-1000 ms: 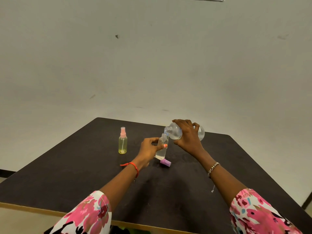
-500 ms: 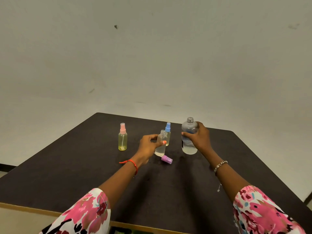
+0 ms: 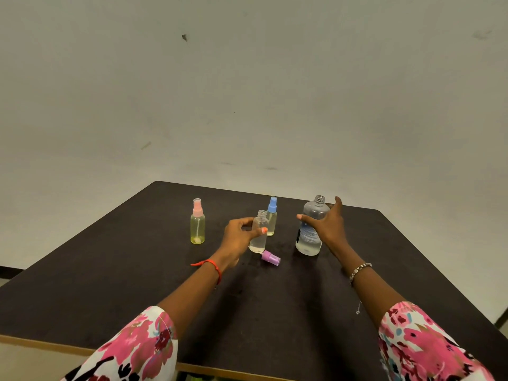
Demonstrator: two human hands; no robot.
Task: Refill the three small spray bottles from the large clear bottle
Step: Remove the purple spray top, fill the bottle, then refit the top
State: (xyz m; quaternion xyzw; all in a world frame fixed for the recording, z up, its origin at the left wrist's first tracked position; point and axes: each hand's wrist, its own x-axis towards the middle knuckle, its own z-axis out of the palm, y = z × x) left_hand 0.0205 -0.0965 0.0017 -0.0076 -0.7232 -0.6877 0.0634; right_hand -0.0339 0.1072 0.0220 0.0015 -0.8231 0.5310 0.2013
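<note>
The left hand [image 3: 237,239] is gripping the uncapped small spray bottle [image 3: 259,232], standing upright on the dark table [image 3: 110,284] near the middle of its far half, with the purple spray cap [image 3: 270,257] lying on its side just in front. The right hand [image 3: 328,225] is spreading its fingers loose beside the large clear bottle [image 3: 312,226], thumb across its front, bottle standing open-necked toward the far right corner. The pink-capped bottle [image 3: 197,222] is standing toward the far left, and the blue-capped bottle [image 3: 271,215] is just behind the held one.

Large bottle [image 3: 312,226] right of uncapped bottle [image 3: 259,232]; loose cap [image 3: 270,257] apparently just before both.
</note>
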